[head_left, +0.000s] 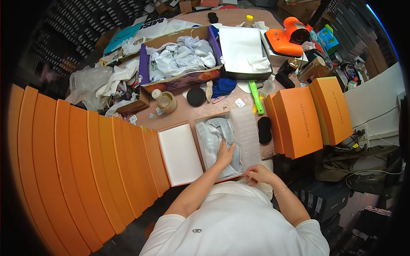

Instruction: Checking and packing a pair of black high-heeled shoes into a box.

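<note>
An orange-edged shoebox (199, 147) lies uncovered in front of me, a bundle wrapped in pale grey-white paper (212, 143) inside it. My left hand (224, 154) rests on this bundle, thumb and forefinger apart. Along the box's right side hangs a sheet of white foam wrap (245, 132), partly over the edge. My right hand (259, 174) is at the box's near right corner beside the foam's lower end; its fingers are curled in a pinch, and what they hold is hidden. The box lid (181, 154) lies inside up, directly left of the box.
A long row of stacked orange boxes (72, 166) runs along my left. More orange boxes (299, 121) stand at the right. Behind are a purple carton (145, 68) of crumpled paper, a green-handled tool (256, 97), a jar with a brush (165, 102) and an orange tape dispenser (284, 42).
</note>
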A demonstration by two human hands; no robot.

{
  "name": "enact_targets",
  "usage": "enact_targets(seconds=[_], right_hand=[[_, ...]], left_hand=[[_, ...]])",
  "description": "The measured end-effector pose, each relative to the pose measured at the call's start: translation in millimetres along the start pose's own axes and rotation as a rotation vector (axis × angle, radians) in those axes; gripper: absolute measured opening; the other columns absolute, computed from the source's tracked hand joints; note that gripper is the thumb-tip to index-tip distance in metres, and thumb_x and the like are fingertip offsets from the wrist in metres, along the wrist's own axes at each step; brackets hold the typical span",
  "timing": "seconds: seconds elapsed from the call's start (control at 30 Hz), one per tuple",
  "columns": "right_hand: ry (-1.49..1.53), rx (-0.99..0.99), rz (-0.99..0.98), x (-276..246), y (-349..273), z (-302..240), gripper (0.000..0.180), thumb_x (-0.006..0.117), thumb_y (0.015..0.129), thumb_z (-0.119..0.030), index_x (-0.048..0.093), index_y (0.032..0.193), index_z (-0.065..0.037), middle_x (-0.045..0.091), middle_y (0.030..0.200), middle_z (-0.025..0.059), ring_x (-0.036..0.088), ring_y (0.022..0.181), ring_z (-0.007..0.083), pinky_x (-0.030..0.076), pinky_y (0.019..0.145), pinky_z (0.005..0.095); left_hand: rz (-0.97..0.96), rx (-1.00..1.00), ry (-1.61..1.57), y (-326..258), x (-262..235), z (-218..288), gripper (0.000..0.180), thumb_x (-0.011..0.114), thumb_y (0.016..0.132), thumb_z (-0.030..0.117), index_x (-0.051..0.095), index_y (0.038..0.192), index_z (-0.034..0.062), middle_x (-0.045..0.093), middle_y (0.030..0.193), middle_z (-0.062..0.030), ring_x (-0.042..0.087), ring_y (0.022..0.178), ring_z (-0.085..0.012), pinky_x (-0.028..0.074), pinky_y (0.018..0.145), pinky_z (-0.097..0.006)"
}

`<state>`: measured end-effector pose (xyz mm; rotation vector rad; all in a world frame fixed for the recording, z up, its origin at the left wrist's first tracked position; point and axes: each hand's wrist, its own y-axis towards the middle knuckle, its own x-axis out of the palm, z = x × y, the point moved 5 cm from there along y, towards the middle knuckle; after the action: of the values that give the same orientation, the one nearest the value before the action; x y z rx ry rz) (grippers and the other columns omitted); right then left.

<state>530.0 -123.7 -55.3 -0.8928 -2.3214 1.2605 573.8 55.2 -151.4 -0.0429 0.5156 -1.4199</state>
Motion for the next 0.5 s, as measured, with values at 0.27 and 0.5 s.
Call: enact_targets(seconds=[0.27, 0.5], right_hand=[[0.122, -0.778, 0.745, -14.5, 49.0, -27.8, 0.071, 0.067, 0.083, -0.022, 0.033, 0.143, -0.004, 0.046, 0.135, 0.0209, 0.048, 0.123, 0.031, 0.039, 0.101, 0.0397], [-1.298, -0.751, 0.554, 57.9, 52.3, -111.1, 0.085, 0.068, 0.078, -0.05, 0.034, 0.143, -0.007, 0.034, 0.145, 0.0235, 0.026, 0.138, 0.0387, 0.02, 0.111, 0.054]], left_hand=[[0.256, -0.044, 0.069, -75.8, -132.1, -18.9, 0.039, 0.061, 0.085, 0.015, 0.052, 0.119, -0.0022, 0.06, 0.104, -0.0182, 0.061, 0.09, -0.0298, 0.05, 0.08, -0.037], [0.098, 0.026, 0.6, -82.5, -126.8, -13.6, 0.02, 0.059, 0.081, 0.016, 0.052, 0.089, -0.0014, 0.062, 0.077, -0.0231, 0.06, 0.074, -0.0437, 0.048, 0.068, -0.048]])
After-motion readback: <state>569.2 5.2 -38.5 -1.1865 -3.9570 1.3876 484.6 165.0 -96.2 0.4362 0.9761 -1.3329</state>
